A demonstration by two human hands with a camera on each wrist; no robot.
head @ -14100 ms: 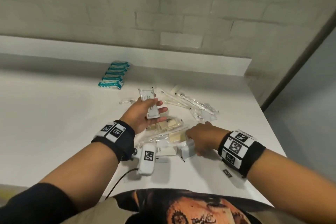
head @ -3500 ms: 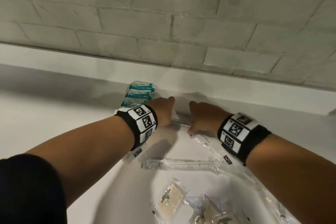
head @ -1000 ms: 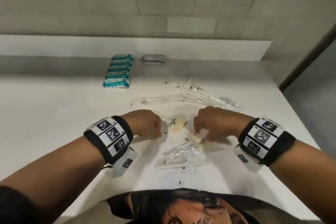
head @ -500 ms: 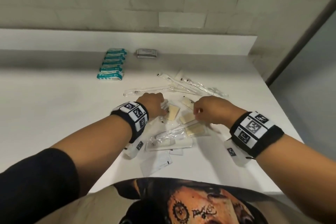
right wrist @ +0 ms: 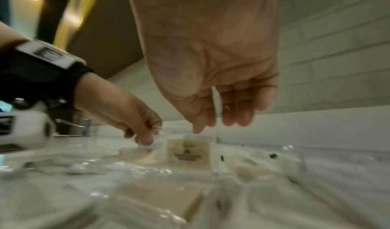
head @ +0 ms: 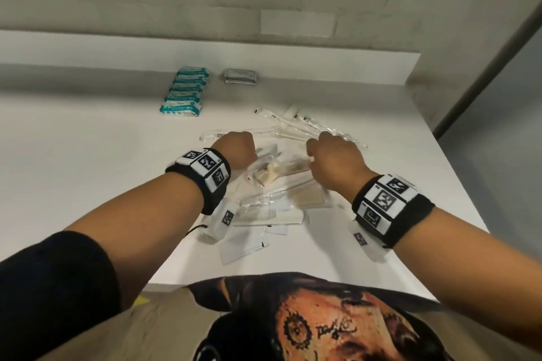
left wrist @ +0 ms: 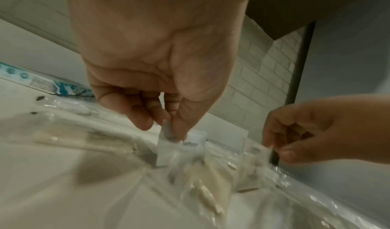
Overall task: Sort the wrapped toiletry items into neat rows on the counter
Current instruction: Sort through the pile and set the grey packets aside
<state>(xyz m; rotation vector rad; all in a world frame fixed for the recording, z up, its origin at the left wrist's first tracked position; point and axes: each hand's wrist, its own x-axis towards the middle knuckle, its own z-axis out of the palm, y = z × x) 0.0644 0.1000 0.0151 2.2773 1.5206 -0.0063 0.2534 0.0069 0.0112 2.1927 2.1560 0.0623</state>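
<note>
A loose pile of clear-wrapped packets [head: 275, 182] with beige contents lies mid-counter. My left hand [left wrist: 172, 125] pinches the top edge of one small clear packet [left wrist: 181, 147] between thumb and fingers. My right hand [right wrist: 211, 127] hangs over the pile's right side, its thumb and fingers pinching the top of a clear wrapper with a beige square [right wrist: 188, 152] inside. In the head view the left hand [head: 237, 149] and right hand [head: 331, 155] are knuckles-up, so the fingertips are hidden there. A row of teal packets [head: 184, 91] lies at the back.
Grey sachets [head: 240, 76] are stacked beside the teal row by the backsplash. Wrapped toothbrushes [head: 293, 126] lie scattered behind the hands. A wrapped comb [head: 269, 215] and white sachets [head: 243, 246] lie near the front edge. The counter's right edge [head: 457, 184] is close.
Both hands have stayed over the pile and shifted slightly farther back. The beige packets between them have been pulled together and lifted at their edges.
</note>
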